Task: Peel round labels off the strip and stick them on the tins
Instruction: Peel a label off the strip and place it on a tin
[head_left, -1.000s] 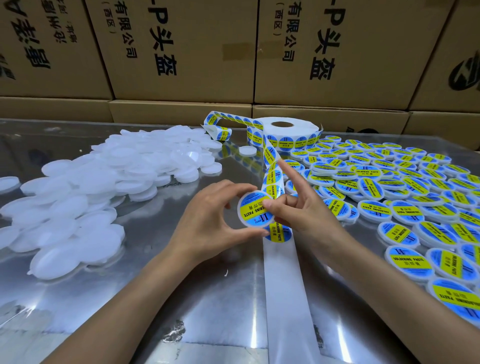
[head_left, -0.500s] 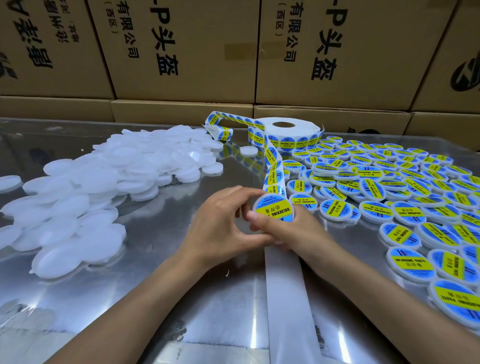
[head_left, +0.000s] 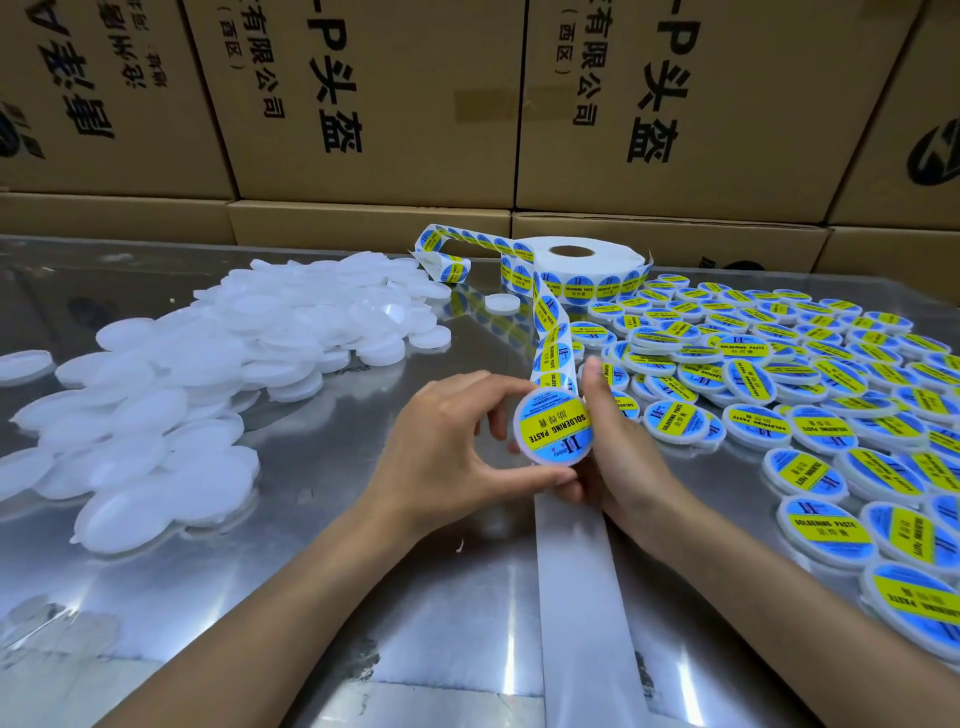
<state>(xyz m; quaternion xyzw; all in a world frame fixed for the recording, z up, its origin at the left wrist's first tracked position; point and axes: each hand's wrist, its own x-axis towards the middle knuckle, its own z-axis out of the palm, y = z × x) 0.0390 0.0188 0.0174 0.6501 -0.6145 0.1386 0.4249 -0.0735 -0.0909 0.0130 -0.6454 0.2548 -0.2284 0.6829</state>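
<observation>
Now the round white plastic tin (head_left: 555, 429), blue-and-yellow label on its face, sits above the bare backing strip (head_left: 576, 561); left hand (head_left: 441, 452) grips its rim; right hand (head_left: 613, 447) steadies its far edge; sticking looks done; next likely: set it among the labelled tins (head_left: 810, 395), fetch a blank white tin (head_left: 156, 415).

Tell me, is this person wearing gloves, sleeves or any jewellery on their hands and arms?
No. Both the left hand and the right hand are bare, with no gloves. No rings, watch or bracelet show on either. Both forearms are uncovered as far as the picture's lower edge, so no sleeve is in view. The nails that show are short and unpainted.
</observation>
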